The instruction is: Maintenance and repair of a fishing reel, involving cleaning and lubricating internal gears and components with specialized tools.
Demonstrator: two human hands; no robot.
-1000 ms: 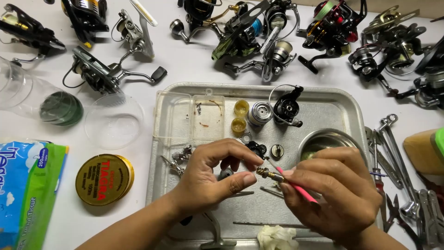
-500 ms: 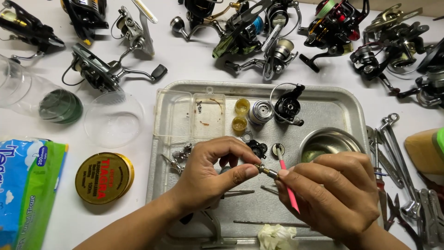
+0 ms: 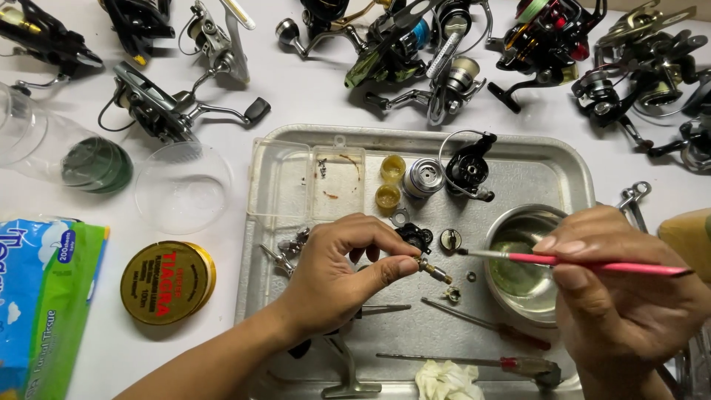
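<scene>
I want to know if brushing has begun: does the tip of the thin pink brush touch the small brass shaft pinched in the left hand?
Apart. The head view shows tray between the pink brush tip and the brass shaft.

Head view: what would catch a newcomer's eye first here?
The two hands over the metal tray: the left hand pinches a small brass-tipped shaft in its fingers, and the right hand holds a red-handled brush whose tip points at it. Next, the row of fishing reels along the table's far edge. A round yellow tin sits left of the tray.
</scene>
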